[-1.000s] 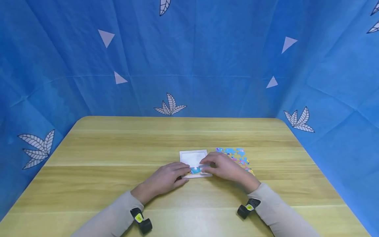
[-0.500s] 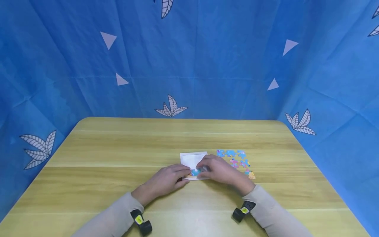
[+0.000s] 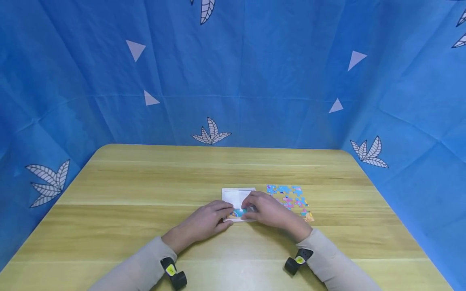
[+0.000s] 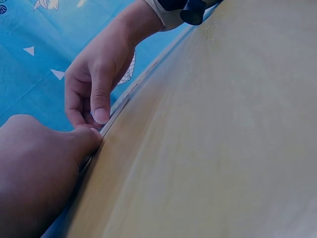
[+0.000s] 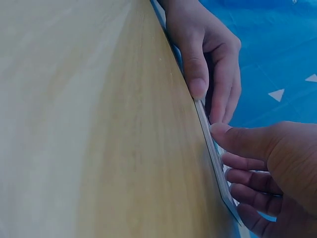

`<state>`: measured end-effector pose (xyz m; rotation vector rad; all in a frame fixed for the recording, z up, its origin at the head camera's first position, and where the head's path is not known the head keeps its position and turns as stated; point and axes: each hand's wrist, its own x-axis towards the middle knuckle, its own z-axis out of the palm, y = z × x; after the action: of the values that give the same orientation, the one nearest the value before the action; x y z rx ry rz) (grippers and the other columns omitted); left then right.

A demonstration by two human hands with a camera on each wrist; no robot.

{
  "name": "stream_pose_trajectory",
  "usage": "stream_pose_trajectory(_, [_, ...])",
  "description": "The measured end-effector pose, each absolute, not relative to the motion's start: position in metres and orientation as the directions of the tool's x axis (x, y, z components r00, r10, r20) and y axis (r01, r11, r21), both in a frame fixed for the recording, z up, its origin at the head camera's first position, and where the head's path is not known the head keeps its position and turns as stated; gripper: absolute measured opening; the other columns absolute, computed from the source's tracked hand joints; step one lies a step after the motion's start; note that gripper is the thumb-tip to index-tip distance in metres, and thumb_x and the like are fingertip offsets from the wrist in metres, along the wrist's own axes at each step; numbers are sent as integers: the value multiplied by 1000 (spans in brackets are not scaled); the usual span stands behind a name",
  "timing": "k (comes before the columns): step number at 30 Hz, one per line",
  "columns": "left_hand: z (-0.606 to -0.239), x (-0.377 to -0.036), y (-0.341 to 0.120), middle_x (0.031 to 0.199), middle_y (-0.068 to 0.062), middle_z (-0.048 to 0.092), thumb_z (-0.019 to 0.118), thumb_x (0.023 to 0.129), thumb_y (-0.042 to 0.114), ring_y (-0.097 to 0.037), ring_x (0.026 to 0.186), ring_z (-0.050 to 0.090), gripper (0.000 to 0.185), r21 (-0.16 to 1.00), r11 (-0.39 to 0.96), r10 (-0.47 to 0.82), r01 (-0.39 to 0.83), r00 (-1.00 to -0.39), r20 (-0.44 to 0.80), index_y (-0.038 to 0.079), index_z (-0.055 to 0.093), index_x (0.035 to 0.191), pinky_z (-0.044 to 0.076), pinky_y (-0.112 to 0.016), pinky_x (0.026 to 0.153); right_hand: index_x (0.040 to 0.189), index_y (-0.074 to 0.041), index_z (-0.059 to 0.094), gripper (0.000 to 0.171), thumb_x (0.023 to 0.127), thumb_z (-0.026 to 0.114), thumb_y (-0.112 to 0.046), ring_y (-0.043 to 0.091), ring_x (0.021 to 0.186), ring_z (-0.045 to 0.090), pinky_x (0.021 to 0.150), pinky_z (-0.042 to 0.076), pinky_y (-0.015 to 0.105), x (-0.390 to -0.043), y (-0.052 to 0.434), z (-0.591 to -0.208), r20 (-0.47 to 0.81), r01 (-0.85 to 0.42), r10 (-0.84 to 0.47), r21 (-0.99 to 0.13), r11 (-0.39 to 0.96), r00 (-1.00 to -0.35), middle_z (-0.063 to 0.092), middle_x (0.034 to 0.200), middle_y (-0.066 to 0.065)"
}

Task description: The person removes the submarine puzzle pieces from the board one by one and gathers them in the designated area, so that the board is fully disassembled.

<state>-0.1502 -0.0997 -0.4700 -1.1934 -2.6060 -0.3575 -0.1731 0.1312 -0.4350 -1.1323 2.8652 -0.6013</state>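
A small white puzzle tray (image 3: 236, 197) lies flat on the table, with colourful joined pieces (image 3: 237, 213) along its near side. My left hand (image 3: 207, 220) rests at the tray's left side, fingers fairly straight over the pieces and thumb by the near edge. My right hand (image 3: 267, 210) is bent over the tray's near right part, thumb and fingers curled around a puzzle piece that they mostly hide. In the right wrist view the thumb of my right hand (image 5: 287, 173) is at the rim of the tray (image 5: 213, 148), with my left hand (image 5: 208, 59) beyond it.
Several loose puzzle pieces (image 3: 287, 201) lie to the right of the tray, partly behind my right hand. The wooden table (image 3: 145, 182) stretches around the tray, with a blue patterned cloth (image 3: 236, 72) behind it and at both sides.
My right hand has moved slightly left and nearer to me over the tray, closer to the joined pieces. My left hand stays in place. The head view has shifted a little.
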Motion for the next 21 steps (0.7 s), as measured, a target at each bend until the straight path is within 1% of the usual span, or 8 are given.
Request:
stream_pose_trajectory(9, [-470, -150, -97, 120, -1, 59, 54, 90, 41, -16, 112, 54, 41, 129, 644, 688, 754, -645, 332, 11, 62, 117, 44, -30, 97, 95, -16, 62, 28, 81, 67, -40, 7, 81, 52, 74, 47, 25, -173, 130, -438, 132, -658, -658, -336, 674, -742, 58, 88, -8])
stream_pose_trajectory(13, [-469, -150, -96, 118, -1, 60, 55, 90, 41, -16, 111, 55, 41, 125, 652, 682, 748, -650, 335, 10, 63, 115, 45, -31, 96, 92, -18, 61, 26, 81, 67, -41, 6, 80, 50, 73, 47, 25, -173, 130, -439, 143, -659, -654, -329, 676, -743, 57, 86, -9])
stream_pose_trajectory(17, [-468, -150, -96, 118, 0, 60, 56, 89, 41, -16, 110, 55, 41, 120, 658, 676, 743, -654, 339, 10, 64, 115, 46, -30, 96, 91, -19, 60, 25, 81, 66, -41, 6, 81, 51, 74, 46, 25, -172, 129, -439, 143, -646, -643, -348, 680, -753, 57, 85, -10])
stream_pose_trajectory(21, [-469, -150, -96, 119, 0, 59, 55, 89, 42, -15, 111, 54, 42, 119, 665, 674, 737, -661, 330, 11, 63, 115, 45, -30, 96, 95, -19, 62, 26, 82, 65, -41, 7, 84, 51, 75, 46, 27, -171, 129, -438, 129, -636, -638, -352, 686, -759, 58, 89, -10])
